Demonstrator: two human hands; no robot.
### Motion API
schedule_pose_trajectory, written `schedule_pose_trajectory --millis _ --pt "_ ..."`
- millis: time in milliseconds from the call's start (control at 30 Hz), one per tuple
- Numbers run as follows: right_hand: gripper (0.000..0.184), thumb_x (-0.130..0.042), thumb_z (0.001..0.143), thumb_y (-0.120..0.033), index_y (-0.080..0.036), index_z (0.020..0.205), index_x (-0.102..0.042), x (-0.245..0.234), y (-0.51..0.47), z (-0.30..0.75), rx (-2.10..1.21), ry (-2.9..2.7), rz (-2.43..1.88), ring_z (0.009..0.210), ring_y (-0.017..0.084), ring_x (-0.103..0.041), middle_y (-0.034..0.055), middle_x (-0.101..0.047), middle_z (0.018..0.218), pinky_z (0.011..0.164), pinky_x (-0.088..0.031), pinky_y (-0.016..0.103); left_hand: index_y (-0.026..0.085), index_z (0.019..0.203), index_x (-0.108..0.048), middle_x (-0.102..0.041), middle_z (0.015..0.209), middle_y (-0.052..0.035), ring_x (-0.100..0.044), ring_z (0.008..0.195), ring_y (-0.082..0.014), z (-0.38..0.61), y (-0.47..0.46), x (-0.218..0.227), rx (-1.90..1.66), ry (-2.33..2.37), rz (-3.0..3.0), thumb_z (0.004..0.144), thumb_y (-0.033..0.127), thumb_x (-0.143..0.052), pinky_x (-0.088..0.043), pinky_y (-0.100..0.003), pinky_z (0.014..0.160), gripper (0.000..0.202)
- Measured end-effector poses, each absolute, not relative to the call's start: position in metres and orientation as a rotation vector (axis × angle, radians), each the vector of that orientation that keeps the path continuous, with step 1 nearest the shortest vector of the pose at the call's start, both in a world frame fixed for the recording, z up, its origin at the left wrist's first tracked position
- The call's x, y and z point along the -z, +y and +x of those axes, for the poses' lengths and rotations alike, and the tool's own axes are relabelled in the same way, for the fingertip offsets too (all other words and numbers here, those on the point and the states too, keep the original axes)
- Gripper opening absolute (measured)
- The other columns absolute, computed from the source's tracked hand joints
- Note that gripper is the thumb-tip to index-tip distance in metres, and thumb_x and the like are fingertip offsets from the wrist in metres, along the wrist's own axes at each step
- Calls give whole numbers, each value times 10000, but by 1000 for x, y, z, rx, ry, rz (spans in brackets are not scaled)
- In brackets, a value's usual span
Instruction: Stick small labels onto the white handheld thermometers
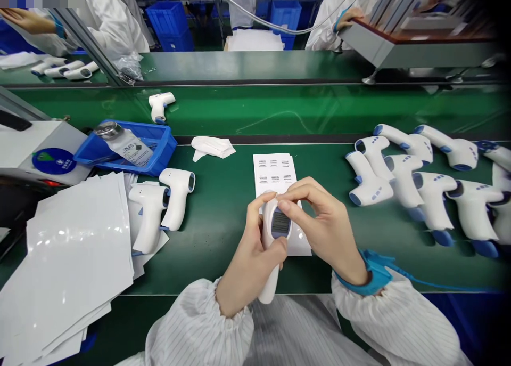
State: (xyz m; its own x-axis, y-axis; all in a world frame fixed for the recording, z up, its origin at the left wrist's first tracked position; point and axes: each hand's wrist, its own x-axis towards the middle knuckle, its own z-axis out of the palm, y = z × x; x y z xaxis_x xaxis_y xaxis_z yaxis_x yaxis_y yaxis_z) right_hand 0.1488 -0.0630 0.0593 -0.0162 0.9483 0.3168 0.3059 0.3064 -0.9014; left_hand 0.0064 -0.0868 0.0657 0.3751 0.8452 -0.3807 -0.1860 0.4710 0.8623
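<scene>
My left hand (249, 259) is wrapped round a white handheld thermometer (275, 233), holding it upright with its blue-rimmed screen facing me. My right hand (325, 225) pinches its top edge, thumb and forefinger pressed at the screen, where a small label with printed lines sits. Just behind the hands a white sheet of barcode labels (275, 171) lies on the green bench (223, 206). A blue wrist strap (373, 275) with a cord is on my right wrist.
Several white thermometers (419, 179) lie in a group at the right, and two thermometers (163, 203) to the left. A stack of white bags (67, 259), a blue tray (157, 137) holding a bottle, and a folded cloth (211, 146) sit left. Other people in white coats work across the conveyor.
</scene>
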Motion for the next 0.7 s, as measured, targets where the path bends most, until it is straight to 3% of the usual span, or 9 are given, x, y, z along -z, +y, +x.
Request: schedule_pose_trajectory --millis 67,133,233,267,333,400,500,600,700 --pt "123 -609 903 -191 -227 789 -639 -59 -63 144 -735 -1505 -1225 792 155 -587 6 -611 813 753 -497 315 342 1337 -384 -557 988 10 -521 619 -67 8 -88 -65 -813 956 815 750 63 -595 -454 -198 552 683" --pt "93 -663 847 -217 -234 933 -630 -59 -66 140 -847 -1437 -1301 944 191 -611 30 -640 971 847 -505 352 328 1349 -385 -578 1092 -14 -590 745 -105 10 -87 -63 -880 964 803 674 20 -612 -490 -209 619 775" --pt "523 -707 797 -283 -246 1272 -492 -56 -73 139 -1428 -1323 -1290 1087 225 -614 69 -619 1198 889 -529 375 351 1450 -243 -577 1212 -57 -645 1011 -219 10 -80 -53 -993 899 813 650 79 -659 -551 -310 791 942" --pt "521 -685 812 -291 -238 1290 -482 -54 -73 141 -1620 -1332 -1239 1060 218 -629 68 -631 1189 864 -541 363 364 1486 -166 -571 1242 -75 -636 1082 -260 9 -76 -49 -1034 850 831 660 138 -685 -556 -363 837 1001" --pt "343 -604 856 -267 -208 1189 -551 -49 -65 145 -1742 -1453 -1232 941 196 -657 51 -673 1074 786 -553 332 371 1527 -44 -531 1335 -109 -567 1232 -324 6 -69 -40 -1093 783 915 696 266 -700 -515 -477 962 1063" --pt "244 -570 859 -242 -177 1095 -578 -43 -39 150 -1478 -1629 -1435 811 185 -662 45 -689 959 692 -545 311 362 1545 32 -399 1498 -124 -380 1418 -339 3 -64 -32 -1071 908 1101 780 307 -637 -380 -551 1110 1018" --pt "342 -557 887 -279 -141 1198 -526 -41 29 157 -980 -1727 -1684 771 204 -669 77 -696 960 682 -544 340 361 1560 22 -123 1656 -81 -84 1535 -311 1 -63 -21 -827 1228 1514 905 267 -497 -225 -598 1188 842" --pt "461 -612 885 -319 -150 1300 -504 -47 95 171 -702 -1804 -1719 1027 243 -659 133 -657 1194 849 -533 357 355 1555 -215 -150 1669 -38 -65 1536 -324 2 -67 -7 -351 1151 1980 921 258 -468 -173 -640 1190 690" --pt "354 -589 913 -303 -163 1238 -586 -51 114 200 -516 -1925 -1782 1070 246 -662 139 -658 1235 883 -531 348 312 1541 -300 -155 1661 -41 -84 1524 -347 2 -70 6 -106 1185 2222 933 292 -466 -149 -679 1174 631"
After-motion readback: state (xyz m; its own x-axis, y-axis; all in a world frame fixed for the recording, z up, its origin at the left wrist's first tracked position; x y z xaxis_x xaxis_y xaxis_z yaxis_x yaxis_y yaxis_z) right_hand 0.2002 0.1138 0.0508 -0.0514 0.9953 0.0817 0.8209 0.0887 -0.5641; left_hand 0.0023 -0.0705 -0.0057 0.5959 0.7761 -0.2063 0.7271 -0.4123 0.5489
